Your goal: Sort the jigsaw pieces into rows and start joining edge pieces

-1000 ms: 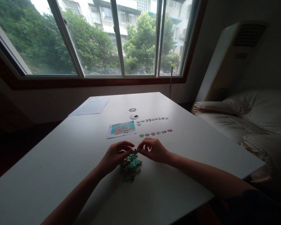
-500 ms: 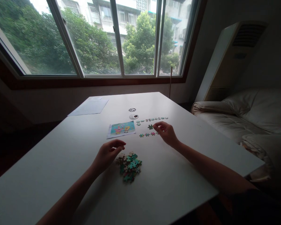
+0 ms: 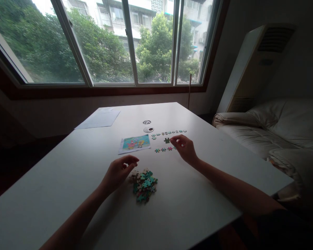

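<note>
Pinching the green puzzle piece (image 3: 167,140) by one edge between the thumb and fingers of your right hand (image 3: 185,147), you have it between the upper row of pieces (image 3: 173,132) and the lower row (image 3: 170,148); whether it touches the table (image 3: 67,180) or hangs just above, I can't make out. The hold looks slight, since most of the piece sticks out past your fingertips, so a loosened pinch could let it tip or drop askew. That same hand cuts off the view of the lower row's right end; were it to sink or sweep sideways, it could nudge small pieces out of line without your seeing it. The upper row lies just beyond, where a push too far forward might disturb it. Your left hand (image 3: 120,170) is loosely curled with nothing visible in it; whether its thumb and forefinger meet is too dim to judge. It sits just beside the heaped pile of pieces (image 3: 145,187), and a careless drag of the fingers could scatter some, because they overlap at odd tilts and look unsteady. The picture sheet (image 3: 135,143) lies a little beyond that hand and, being thin, might slide if brushed by a reaching arm.
</note>
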Motion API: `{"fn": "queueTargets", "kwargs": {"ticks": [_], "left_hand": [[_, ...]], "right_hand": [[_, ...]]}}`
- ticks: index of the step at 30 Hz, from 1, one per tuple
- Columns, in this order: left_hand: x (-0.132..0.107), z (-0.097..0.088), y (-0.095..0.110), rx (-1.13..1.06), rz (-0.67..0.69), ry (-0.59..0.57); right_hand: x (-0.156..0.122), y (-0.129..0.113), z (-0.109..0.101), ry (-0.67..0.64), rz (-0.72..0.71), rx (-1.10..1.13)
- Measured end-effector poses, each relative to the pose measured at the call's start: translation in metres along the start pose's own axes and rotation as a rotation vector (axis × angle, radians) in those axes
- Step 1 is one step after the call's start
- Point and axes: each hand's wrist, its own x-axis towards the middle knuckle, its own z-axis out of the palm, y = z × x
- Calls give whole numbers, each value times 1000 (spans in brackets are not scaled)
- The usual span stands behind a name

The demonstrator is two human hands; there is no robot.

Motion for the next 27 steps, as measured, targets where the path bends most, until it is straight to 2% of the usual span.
{"fn": "queueTargets", "kwargs": {"ticks": [6,8,11,15,20,27], "left_hand": [[1,-4,-1,42,20,1],[1,-5,-2,53,25,-14],[3,-7,-5,94,39,-56],[3,-9,-11,201,72,-101],[2,-15,-18,277,99,-147],[2,-25,-17,277,75,-185]], "right_hand": [[0,2,-1,-26,-26,-53],[5,6,0,-89,-76,-112],[20,18,6,-249,-136,-255],[48,39,24,-397,0,-458],[74,60,48,-397,117,-543],[80,75,61,-433,200,-654]]}}
